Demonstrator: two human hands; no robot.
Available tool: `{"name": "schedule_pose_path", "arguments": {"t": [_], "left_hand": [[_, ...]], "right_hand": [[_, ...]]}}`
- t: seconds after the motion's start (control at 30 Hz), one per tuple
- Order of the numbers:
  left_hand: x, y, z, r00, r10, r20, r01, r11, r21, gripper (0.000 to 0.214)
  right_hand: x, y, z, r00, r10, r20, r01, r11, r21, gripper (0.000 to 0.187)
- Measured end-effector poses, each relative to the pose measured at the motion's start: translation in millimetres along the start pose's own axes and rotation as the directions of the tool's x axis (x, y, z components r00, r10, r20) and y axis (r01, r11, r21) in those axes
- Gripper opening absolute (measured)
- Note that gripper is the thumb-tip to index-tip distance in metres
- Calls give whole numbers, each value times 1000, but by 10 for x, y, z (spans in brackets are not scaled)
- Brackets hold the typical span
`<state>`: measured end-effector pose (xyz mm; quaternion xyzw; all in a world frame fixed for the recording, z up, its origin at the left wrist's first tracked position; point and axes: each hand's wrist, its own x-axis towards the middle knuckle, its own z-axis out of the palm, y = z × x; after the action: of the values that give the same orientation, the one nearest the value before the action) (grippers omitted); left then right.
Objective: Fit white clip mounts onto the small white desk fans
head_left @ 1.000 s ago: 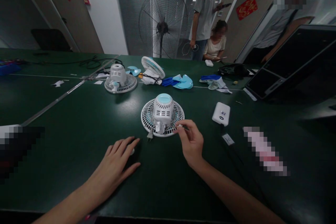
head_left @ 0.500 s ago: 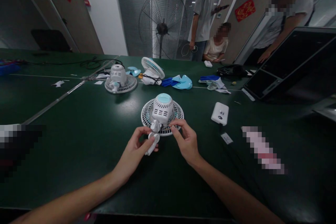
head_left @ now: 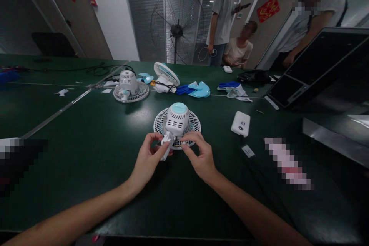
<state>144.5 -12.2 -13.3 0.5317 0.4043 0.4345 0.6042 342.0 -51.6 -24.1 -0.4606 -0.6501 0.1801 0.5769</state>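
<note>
A white fan head with a light-blue cap lies grille-down on the green table in front of me. My left hand is closed on a small white plastic piece, pinched between thumb and fingers. That piece is up against the joint on the near side of the motor housing; I cannot tell whether the two are fitted together. My right hand reaches to the same joint from the right, its thumb and fingertips pinched close over the grille's near edge. Whatever those fingertips hold is too small to make out.
Farther back lie a second fan head, a tilted fan and a light-blue fan blade. A white power bank with a cable sits at right. A dark panel leans beyond it. People are across the table.
My left hand has raised the white plastic piece from just below the fan's joint up against it. My right hand has shifted slightly left and down, closer to the joint.
</note>
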Motion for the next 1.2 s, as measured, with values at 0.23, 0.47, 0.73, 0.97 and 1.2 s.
{"name": "schedule_pose_path", "arguments": {"t": [0.23,0.47,0.73,0.97,1.2], "left_hand": [[-20,-155,-34,1000,14,26,-12,997,-78,37],[-156,-160,-80,996,-7,86,18,992,-128,63],[-131,-174,-104,994,-80,79,91,984,-152,65],[-127,-169,-117,996,-67,64,73,992,-106,61],[-118,-180,-128,998,-56,37,58,996,-63,58]], "right_hand": [[0,-12,34,999,-37,1,37,999,-14,17],[-9,69,95,995,50,-90,-56,996,-69,16],[-35,53,137,991,46,-127,-58,994,-97,20],[-16,6,132,997,-67,-38,60,986,-156,19],[-7,5,114,996,-89,-29,81,972,-220,24]]}}
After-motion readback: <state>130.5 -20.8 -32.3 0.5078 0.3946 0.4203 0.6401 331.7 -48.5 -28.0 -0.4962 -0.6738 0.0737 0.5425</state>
